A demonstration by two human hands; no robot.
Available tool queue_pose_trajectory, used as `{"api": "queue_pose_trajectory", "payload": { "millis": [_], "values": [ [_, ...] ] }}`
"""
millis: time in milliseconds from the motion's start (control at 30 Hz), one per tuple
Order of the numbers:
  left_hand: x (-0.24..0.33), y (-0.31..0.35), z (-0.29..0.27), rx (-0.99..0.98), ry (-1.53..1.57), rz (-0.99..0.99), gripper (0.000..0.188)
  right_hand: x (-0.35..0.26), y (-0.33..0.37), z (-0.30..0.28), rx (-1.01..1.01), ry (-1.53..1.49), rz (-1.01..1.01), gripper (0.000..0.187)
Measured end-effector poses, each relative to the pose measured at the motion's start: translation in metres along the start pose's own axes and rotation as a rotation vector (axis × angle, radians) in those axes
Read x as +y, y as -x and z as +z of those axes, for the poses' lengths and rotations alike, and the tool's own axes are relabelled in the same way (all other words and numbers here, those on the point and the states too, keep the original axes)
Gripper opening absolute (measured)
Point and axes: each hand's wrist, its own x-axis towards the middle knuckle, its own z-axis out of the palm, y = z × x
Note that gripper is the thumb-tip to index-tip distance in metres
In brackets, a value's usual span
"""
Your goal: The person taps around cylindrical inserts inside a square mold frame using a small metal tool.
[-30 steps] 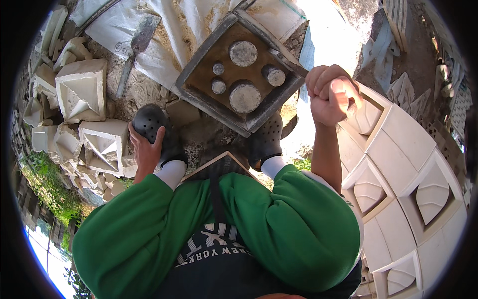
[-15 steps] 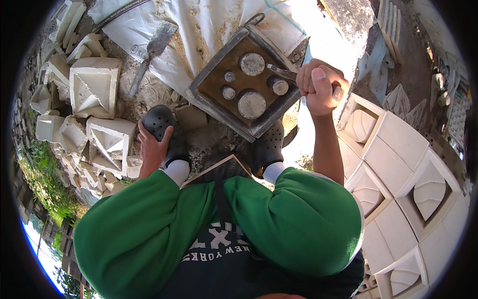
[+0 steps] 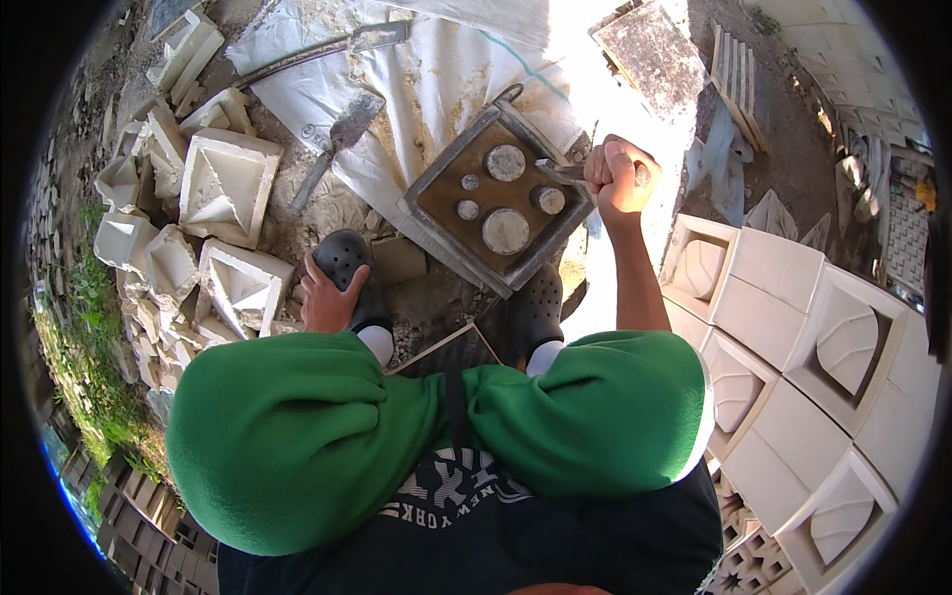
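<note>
My right hand (image 3: 623,178) is closed in a fist round the handle of a hand tool. The tool's metal blade (image 3: 558,172) reaches over the right corner of a square metal mould (image 3: 451,248). Brown material (image 3: 449,188) fills the mould, with several round grey cylinders standing in it, among them a large one (image 3: 506,231) and a smaller one (image 3: 548,200). Between my knees and the white pile, my left hand (image 3: 330,296) has its fingers spread and touches the side of my left dark clog (image 3: 342,260). Nothing shows in that hand.
A pile of broken white cast blocks (image 3: 223,188) lies left. Beyond are a white sack sheet (image 3: 426,89), a trowel (image 3: 349,127) and a long metal bar (image 3: 327,52). Rows of pale blocks with leaf reliefs (image 3: 843,342) stand right. A grey slab (image 3: 654,55) lies at the far right.
The whole view has shifted, so the mould and pile appear lower and the pile farther right. My right hand still grips the tool over the mould. My left hand stays at the clog.
</note>
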Motion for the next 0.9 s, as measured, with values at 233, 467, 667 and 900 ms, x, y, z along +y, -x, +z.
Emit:
{"api": "queue_pose_trajectory", "payload": {
  "millis": [233,467,667,900],
  "values": [
    [0.006,0.004,-0.004,-0.050,0.047,-0.046,0.119,-0.003,0.007,-0.008,0.030,-0.019,0.053,0.038],
    [-0.011,0.002,0.007,0.058,0.022,-0.001,0.119,-0.006,0.002,-0.002,-0.017,-0.021,0.124,0.041],
    [-0.014,0.001,0.004,0.034,0.053,0.012,0.119,0.000,0.006,0.006,0.002,0.068,0.103,0.042],
    [-0.018,0.003,0.006,0.093,0.070,0.041,0.117,0.020,0.014,-0.012,-0.151,0.067,0.243,0.036]
  ]
}}
